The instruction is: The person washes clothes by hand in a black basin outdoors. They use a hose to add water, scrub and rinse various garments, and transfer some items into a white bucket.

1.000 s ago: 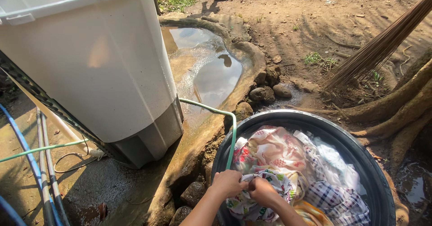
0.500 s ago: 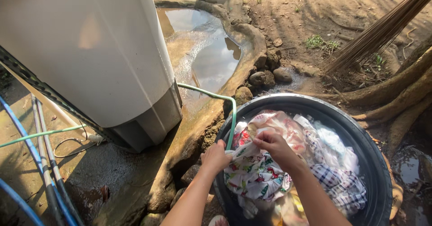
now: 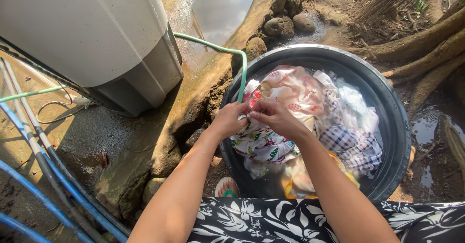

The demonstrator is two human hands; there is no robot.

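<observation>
Washing basin, outdoor yard, muddy ground.
Left hand [image 3: 227, 122] and right hand [image 3: 276, 118], fingers clamped on patterned cloth [image 3: 261, 144] at black basin [image 3: 395, 127] rim; green hose [image 3: 220, 49], white washing machine [image 3: 87, 35], puddle [image 3: 220, 6] adjacent.

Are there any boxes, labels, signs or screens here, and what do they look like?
None show: no package, label, sign or screen.
The things nearest to that are:
White and grey washing machine, upper left, plain sides.
Black round tub, right, full of wet patterned clothes.
Left hand and right hand pinch a printed cloth at the tub's near edge.
</observation>
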